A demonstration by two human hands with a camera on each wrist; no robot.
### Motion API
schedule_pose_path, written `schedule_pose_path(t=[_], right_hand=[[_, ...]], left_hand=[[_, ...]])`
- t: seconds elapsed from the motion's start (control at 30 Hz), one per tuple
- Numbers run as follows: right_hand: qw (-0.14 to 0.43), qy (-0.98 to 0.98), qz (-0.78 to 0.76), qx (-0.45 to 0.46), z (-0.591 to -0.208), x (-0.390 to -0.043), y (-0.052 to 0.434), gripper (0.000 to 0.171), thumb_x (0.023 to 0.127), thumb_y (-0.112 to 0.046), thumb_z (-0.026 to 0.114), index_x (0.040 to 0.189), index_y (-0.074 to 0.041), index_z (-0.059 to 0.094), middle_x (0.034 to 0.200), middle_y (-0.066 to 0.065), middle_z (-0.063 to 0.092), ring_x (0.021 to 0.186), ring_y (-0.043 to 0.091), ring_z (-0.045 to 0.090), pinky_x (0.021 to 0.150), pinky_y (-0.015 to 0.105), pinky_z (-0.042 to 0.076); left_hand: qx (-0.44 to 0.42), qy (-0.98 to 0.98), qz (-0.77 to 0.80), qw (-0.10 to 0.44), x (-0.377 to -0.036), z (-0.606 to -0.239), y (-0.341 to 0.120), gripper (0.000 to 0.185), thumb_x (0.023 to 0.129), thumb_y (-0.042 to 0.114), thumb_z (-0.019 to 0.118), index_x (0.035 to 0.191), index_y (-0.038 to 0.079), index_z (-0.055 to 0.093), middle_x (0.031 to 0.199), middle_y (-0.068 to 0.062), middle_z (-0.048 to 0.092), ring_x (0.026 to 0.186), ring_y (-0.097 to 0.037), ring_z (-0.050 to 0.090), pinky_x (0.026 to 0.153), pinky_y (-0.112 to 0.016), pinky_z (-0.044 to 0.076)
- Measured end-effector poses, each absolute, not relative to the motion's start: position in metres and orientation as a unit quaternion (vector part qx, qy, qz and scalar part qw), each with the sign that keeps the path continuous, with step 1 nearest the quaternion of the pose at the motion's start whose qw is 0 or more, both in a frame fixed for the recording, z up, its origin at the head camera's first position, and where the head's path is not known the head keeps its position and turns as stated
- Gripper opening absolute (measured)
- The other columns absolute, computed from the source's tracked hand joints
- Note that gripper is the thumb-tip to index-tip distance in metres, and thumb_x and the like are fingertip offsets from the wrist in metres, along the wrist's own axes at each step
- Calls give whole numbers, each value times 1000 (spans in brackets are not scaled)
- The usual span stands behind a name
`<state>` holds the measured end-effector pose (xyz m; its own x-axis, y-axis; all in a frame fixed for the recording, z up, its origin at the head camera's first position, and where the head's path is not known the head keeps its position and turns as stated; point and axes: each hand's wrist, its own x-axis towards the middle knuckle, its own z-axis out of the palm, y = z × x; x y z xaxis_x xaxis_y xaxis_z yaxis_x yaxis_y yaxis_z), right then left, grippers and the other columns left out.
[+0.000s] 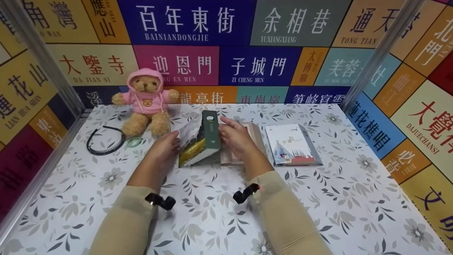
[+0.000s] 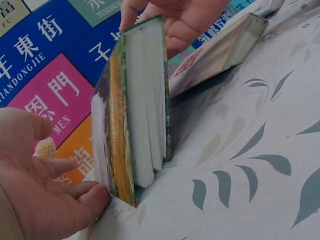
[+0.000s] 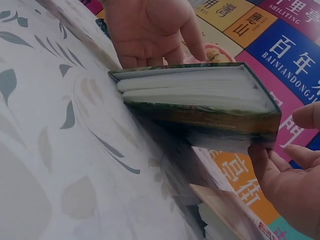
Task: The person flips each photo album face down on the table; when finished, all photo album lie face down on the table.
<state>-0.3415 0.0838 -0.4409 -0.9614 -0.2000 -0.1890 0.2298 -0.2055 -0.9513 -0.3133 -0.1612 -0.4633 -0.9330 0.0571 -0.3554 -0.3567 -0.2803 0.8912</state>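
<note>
A thick book (image 1: 212, 131) with a dark green spine stands tilted between the two hands, its covers slightly spread and yellow showing low on one cover. My left hand (image 1: 166, 150) is at the cover's left edge; in the left wrist view its fingertips (image 2: 100, 197) touch the book's lower edge. On the other side, my right hand (image 1: 238, 136) has its fingers against the spine. In the right wrist view, the right thumb (image 3: 306, 116) stands away from the book, and the white page block (image 3: 195, 85) faces the camera. Neither hand is curled round the book.
Right of the tilted book lies a pinkish-brown book (image 1: 260, 138), partly behind my right hand. Beyond it is a white book (image 1: 292, 143) with a tent picture. A teddy bear (image 1: 147, 102) in a pink hoodie sits at the back left, near a black headband (image 1: 100, 152) and green oval object (image 1: 133, 142).
</note>
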Motion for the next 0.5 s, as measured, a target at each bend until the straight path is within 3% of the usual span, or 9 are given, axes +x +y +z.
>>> schedule_pose_path(t=[0.3, 0.5], right_hand=[[179, 612, -770, 13, -450, -340, 81, 52, 98, -20, 57, 148, -18, 44, 142, 12, 57, 126, 25, 60, 110, 39, 46], [219, 617, -756, 0, -453, -339, 75, 57, 101, -26, 53, 155, -25, 32, 158, 15, 36, 142, 32, 42, 120, 44, 32]], left_hand=[[-156, 644, 736, 138, -311, -455, -175, 70, 104, 41, 43, 159, 11, 14, 165, -13, 19, 153, -24, 19, 126, -36, 19], [-195, 642, 726, 148, -313, -452, -186, 73, 101, 47, 48, 160, 18, 16, 164, -7, 24, 151, -21, 26, 125, -35, 21]])
